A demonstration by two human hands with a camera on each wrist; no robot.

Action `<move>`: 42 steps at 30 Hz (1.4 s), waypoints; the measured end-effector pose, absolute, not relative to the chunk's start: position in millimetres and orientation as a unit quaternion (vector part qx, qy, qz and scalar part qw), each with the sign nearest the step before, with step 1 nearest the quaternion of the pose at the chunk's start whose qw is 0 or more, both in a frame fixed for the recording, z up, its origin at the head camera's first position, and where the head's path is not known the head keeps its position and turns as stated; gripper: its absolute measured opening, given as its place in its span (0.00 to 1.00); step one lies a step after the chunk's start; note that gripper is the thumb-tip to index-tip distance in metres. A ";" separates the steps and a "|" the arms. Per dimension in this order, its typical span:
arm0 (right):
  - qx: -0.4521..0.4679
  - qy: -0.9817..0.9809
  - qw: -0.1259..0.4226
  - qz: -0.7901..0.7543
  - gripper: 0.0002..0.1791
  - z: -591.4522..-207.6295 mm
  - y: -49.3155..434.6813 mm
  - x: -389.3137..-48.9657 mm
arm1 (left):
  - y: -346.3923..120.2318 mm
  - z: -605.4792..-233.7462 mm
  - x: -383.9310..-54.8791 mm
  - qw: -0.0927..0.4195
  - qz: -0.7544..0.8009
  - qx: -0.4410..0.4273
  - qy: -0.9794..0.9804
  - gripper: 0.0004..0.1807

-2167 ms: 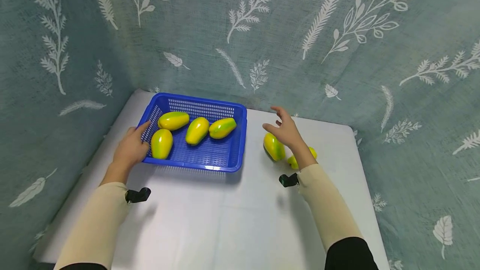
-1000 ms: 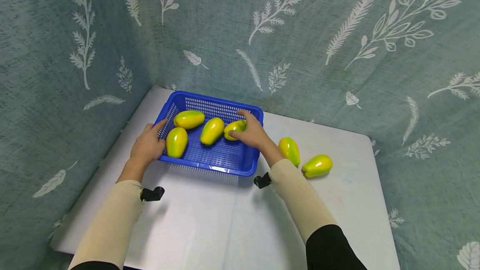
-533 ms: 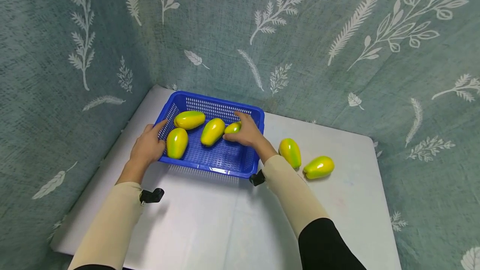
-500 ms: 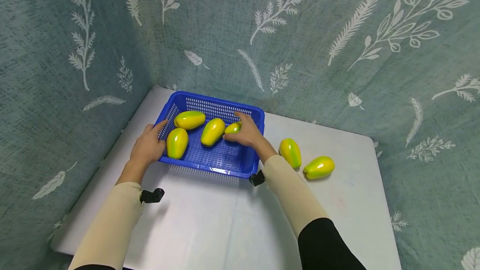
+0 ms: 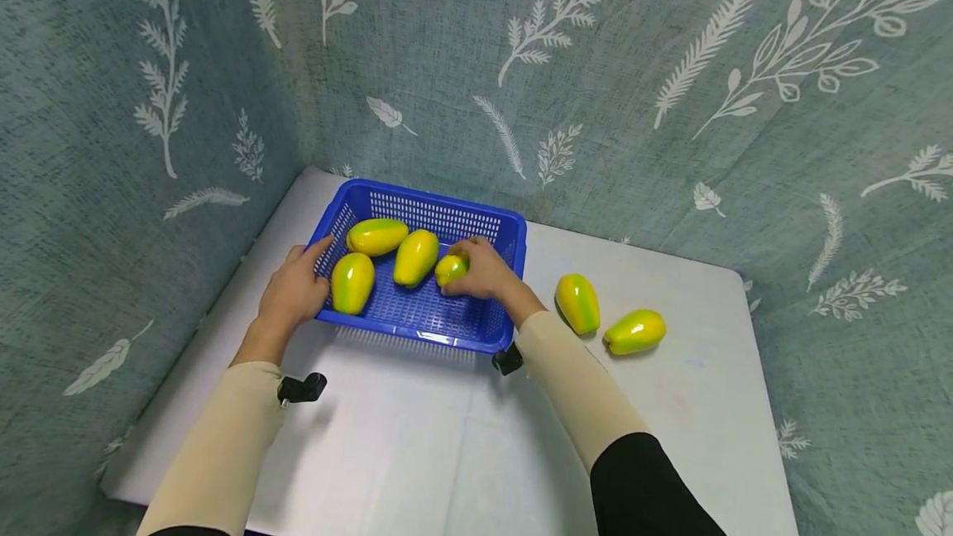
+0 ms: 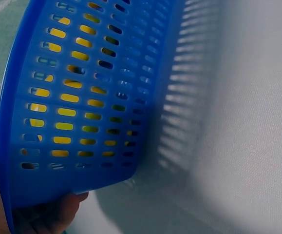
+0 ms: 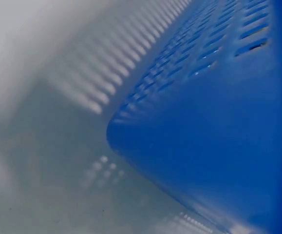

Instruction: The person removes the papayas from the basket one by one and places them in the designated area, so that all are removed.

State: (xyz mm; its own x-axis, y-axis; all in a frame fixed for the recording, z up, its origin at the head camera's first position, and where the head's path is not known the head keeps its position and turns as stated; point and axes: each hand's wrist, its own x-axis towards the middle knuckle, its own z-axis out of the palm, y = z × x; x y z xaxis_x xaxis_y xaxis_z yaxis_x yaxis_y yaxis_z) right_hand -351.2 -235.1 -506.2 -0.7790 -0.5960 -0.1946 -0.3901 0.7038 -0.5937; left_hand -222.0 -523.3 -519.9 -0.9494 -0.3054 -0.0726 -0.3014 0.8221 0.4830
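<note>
A blue plastic basket (image 5: 417, 332) with slotted sides stands at the back left of the table, several yellow-green papayas inside it. My left hand (image 5: 293, 286) grips its left rim; in the left wrist view, fingertips (image 6: 68, 210) show under the basket wall (image 6: 43, 183). Inside the basket, my right hand (image 5: 487, 271) holds the rightmost papaya (image 5: 450, 270) between thumb and fingers, its near end covered by the hand. To its left lie a middle papaya (image 5: 415, 258), a back one (image 5: 376, 236) and a front one (image 5: 352, 283). The right wrist view shows only the basket's outer wall (image 7: 204, 141).
Two more papayas lie on the white table (image 5: 417, 437) right of the basket: one nearer papaya (image 5: 577, 304) and another papaya (image 5: 635, 332) beside my right forearm. A patterned green cloth (image 5: 439, 64) hangs behind the table and along both sides.
My right hand has come left from above the table papayas into the basket and taken hold of the rightmost papaya, which has turned and shifted forward. My left hand stays on the rim.
</note>
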 end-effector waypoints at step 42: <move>-0.369 0.864 0.157 -0.303 0.26 -465.2 -182.9 -332.1 | -517.7 -513.7 -219.9 -0.007 -0.237 0.133 -0.962 0.41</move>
